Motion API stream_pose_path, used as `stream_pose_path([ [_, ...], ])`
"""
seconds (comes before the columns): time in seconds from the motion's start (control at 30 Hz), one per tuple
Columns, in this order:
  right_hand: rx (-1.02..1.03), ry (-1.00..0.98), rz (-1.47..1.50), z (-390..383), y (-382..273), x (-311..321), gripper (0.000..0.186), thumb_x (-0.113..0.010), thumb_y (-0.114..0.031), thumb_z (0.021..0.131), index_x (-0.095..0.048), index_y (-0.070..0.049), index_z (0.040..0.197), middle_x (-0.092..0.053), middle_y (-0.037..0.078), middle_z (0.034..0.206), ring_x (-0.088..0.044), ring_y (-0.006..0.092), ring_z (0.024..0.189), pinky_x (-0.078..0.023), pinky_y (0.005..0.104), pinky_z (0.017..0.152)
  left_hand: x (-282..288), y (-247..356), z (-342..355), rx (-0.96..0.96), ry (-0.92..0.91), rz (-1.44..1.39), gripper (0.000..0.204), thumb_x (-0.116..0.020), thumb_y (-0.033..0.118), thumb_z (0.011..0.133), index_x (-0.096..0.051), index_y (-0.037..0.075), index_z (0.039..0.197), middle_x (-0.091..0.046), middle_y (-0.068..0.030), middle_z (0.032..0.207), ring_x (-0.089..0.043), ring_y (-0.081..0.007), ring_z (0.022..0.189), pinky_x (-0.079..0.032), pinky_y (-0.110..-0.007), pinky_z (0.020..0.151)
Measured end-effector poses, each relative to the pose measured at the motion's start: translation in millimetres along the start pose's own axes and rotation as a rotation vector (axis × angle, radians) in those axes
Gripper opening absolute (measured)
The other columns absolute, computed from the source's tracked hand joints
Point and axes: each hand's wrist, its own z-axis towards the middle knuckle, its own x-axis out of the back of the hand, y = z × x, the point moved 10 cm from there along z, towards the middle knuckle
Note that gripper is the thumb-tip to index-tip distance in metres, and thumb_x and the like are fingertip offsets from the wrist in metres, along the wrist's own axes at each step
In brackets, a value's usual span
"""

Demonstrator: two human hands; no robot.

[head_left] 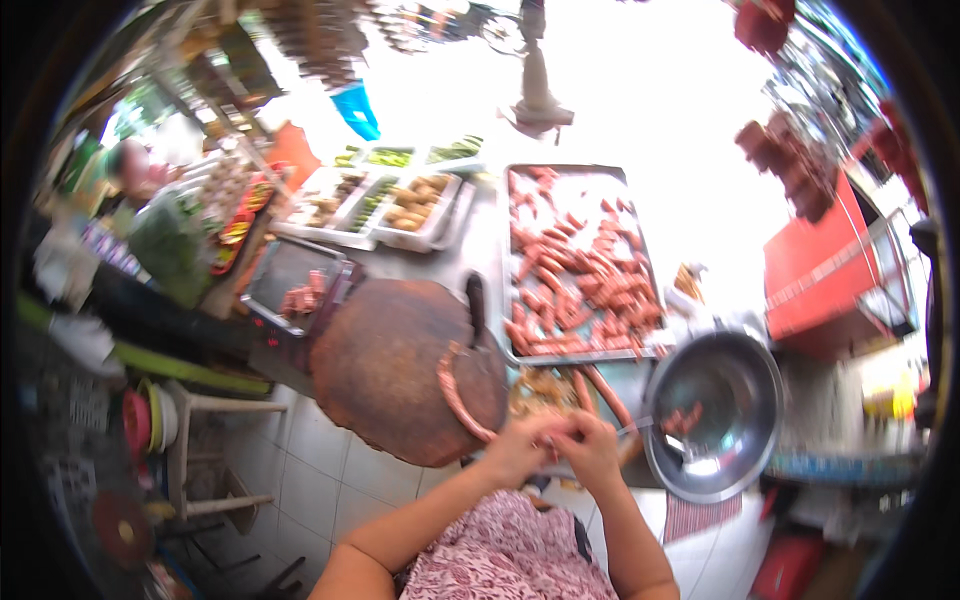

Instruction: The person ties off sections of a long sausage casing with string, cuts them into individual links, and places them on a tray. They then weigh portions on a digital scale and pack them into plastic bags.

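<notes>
My left hand [518, 448] and my right hand [592, 446] meet at the front edge of the work surface, fingers closed together. From my left hand a long sausage [456, 392] curves up onto the round wooden chopping block [385, 350]. My right hand pinches at the same spot, where the sausage seems to end; fingers hide the detail. More sausage lengths [606, 394] lie just beyond my right hand. A cleaver or knife with a dark handle [475, 302] rests at the block's far right edge.
A large metal tray [506, 262] holds many sausages. On the right stands a metal bowl [745, 440] with some meat pieces. Left of the block is a scale [270, 335] with meat on its pan. Vegetable trays [392, 236] stand behind; a red box [815, 270] is far right.
</notes>
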Motion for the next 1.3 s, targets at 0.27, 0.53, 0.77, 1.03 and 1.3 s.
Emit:
stream_pose_path([
  [0.27, -0.308, -0.093, 1.174, 4.1, 7.9, -20.5, 0.018, -0.075, 0.0, 0.083, -0.06, -0.004, 0.076, -0.061, 0.003, 0.068, -0.051, 0.0068, 0.053, -0.037, 0.0206, 0.044, 38.0, 77.7, -17.1, -0.406, 0.37, 0.208, 0.029, -0.067, -0.002, 0.085, -0.068, -0.001, 0.114, -0.07, -0.0178, 0.105, -0.071, -0.0315, 0.089, -0.057, -0.035, 0.079],
  [0.53, -0.128, 0.067, 0.348, -0.5, 28.9, -1.6, 0.008, -0.069, -0.002, 0.088, -0.07, 0.003, 0.094, -0.067, 0.007, 0.075, -0.06, 0.013, 0.061, -0.046, 0.0272, 0.054, 22.0, -26.1, -3.2, 0.159, 0.196, -0.698, 0.005, -0.061, 0.002, 0.094, -0.064, -0.002, 0.095, -0.065, -0.0161, 0.122, -0.064, -0.0171, 0.107, -0.051, -0.032, 0.097],
  [0.77, 0.382, 0.277, -0.063, -20.1, -33.8, 7.1, 0.008, -0.07, 0.003, 0.082, -0.063, 0.0, 0.085, -0.065, 0.01, 0.074, -0.064, 0.0205, 0.068, -0.049, 0.0333, 0.061, 4.0, -38.6, -7.0, 0.248, 0.12, -0.902, 0.015, -0.063, 0.004, 0.095, -0.066, -0.001, 0.108, -0.056, -0.0187, 0.136, -0.055, -0.0201, 0.126, -0.05, -0.035, 0.102],
  [1.03, -0.108, -0.128, -0.201, -6.9, 63.2, -51.4, 0.005, -0.063, -0.004, 0.087, -0.062, -0.001, 0.091, -0.064, 0.015, 0.078, -0.062, 0.0363, 0.073, -0.051, 0.041, 0.071, 21.4, 10.9, -24.1, -0.234, 0.25, 0.02, 0.046, -0.066, 0.017, 0.094, -0.056, 0.004, 0.138, -0.034, -0.0229, 0.156, -0.04, -0.035, 0.141, -0.041, -0.039, 0.108],
  [1.3, -0.233, -0.588, 0.669, -24.7, 38.3, -102.8, 0.017, -0.057, 0.006, 0.092, -0.069, 0.002, 0.103, -0.069, 0.006, 0.099, -0.065, 0.0131, 0.09, -0.053, 0.0258, 0.078, 13.7, -101.9, -61.1, 0.316, 0.198, -1.043, 0.047, -0.048, 0.038, 0.105, -0.065, -0.006, 0.106, -0.068, -0.0133, 0.107, -0.065, -0.0131, 0.093, -0.054, -0.028, 0.078],
])
